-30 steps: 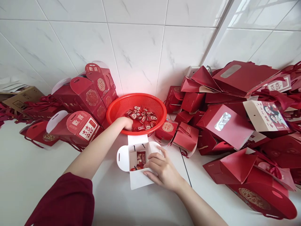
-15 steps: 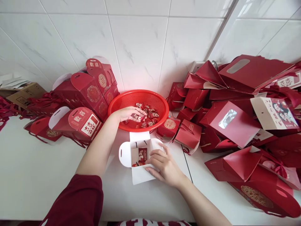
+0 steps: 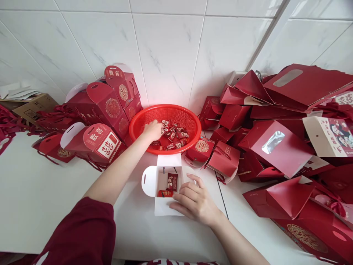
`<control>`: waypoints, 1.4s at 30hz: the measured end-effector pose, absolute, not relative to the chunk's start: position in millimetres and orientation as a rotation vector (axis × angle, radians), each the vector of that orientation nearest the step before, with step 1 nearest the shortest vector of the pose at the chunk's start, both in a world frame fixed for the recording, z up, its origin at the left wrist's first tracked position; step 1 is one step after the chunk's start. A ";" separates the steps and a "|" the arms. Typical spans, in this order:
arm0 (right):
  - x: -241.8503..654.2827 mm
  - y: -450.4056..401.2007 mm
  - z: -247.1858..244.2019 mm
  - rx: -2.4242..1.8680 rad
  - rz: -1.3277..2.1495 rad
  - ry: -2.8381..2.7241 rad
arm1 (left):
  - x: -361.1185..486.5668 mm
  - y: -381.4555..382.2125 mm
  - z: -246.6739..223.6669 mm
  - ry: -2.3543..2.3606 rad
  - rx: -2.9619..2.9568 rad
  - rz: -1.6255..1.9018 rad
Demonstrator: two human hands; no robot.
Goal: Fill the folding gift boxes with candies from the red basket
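Note:
An open white-lined gift box (image 3: 162, 205) stands before me with its flaps spread. Inside lie a dark red wrapped packet (image 3: 173, 181) and a brighter red packet (image 3: 166, 193). My right hand (image 3: 193, 198) holds the box at its right side, fingers curled over the wall and thumb by the front flap. Behind the box, a red plastic basket (image 3: 190, 147) contains several small red-wrapped candies (image 3: 173, 135). My left hand (image 3: 153, 130) reaches over the left part of the basket with its fingers bent closed and downward. Its fingertips, and anything they pinch, are hidden.
Red gift boxes (image 3: 102, 105) are stacked left of the basket, with another box (image 3: 95, 143) in front. Smaller red boxes (image 3: 223, 158) and a large pile of red boxes (image 3: 275, 147) occupy the right. A cardboard box (image 3: 35, 106) sits far left. A tiled wall (image 3: 165, 55) stands behind.
My left hand has moved left within the basket, and its fingers have gone from stretched out to bent down. My right hand stays at the box. The view has shifted slightly.

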State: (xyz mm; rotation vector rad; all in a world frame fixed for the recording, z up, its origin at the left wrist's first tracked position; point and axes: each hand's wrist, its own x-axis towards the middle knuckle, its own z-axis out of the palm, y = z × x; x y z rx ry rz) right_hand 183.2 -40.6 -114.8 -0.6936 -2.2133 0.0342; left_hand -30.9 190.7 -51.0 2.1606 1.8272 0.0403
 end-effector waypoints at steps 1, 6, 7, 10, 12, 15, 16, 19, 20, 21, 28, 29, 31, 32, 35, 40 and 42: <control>183.1 -40.6 -114.6 -0.703 0.040 -2.214 | -27.3 193.7 -50.1 1.798 2.217 0.022; 182.2 -40.3 -113.7 -0.729 0.063 -2.209 | -7.4 221.2 -46.6 1.543 2.365 -0.217; 182.0 -40.1 -113.7 -0.729 0.069 -2.204 | -4.2 227.1 -48.1 1.514 2.368 -0.272; 181.1 -39.2 -113.7 -0.725 0.092 -2.188 | 3.8 237.9 -59.3 1.442 2.366 -0.393; 180.7 -38.7 -113.8 -0.720 0.106 -2.178 | 9.0 238.8 -70.3 1.452 2.374 -0.409; 180.2 -38.4 -114.1 -0.712 0.117 -2.171 | 15.4 235.6 -84.6 1.527 2.418 -0.355; 180.2 -38.3 -114.2 -0.713 0.118 -2.171 | 16.6 234.8 -87.5 1.538 2.431 -0.337; 180.5 -38.0 -114.7 -0.728 0.128 -2.176 | 16.9 234.9 -89.8 1.528 2.436 -0.309; 180.8 -37.8 -114.9 -0.731 0.130 -2.180 | 16.1 235.6 -88.5 1.519 2.431 -0.297; 181.1 -37.6 -115.1 -0.730 0.130 -2.184 | 15.2 236.5 -86.3 1.507 2.429 -0.276; 183.6 -36.7 -114.6 -0.712 0.100 -2.203 | 10.4 224.4 -40.3 1.391 2.432 0.119; 183.7 -36.9 -114.3 -0.716 0.101 -2.204 | 9.9 215.4 -29.0 1.372 2.424 0.209; 184.0 -37.2 -113.7 -0.724 0.106 -2.204 | 8.5 189.3 -5.1 1.299 2.388 0.389; 184.1 -37.3 -113.5 -0.724 0.106 -2.203 | 7.3 172.6 6.4 1.175 2.298 0.572; 185.0 -37.4 -113.4 -0.713 0.095 -2.200 | 0.5 117.6 31.3 0.796 2.196 0.673; 188.5 -36.3 -113.5 -0.675 0.109 -2.221 | -18.5 54.9 26.4 0.803 2.407 0.332; 191.2 -34.9 -113.4 -0.650 0.126 -2.231 | -27.4 42.9 17.2 0.828 2.434 0.227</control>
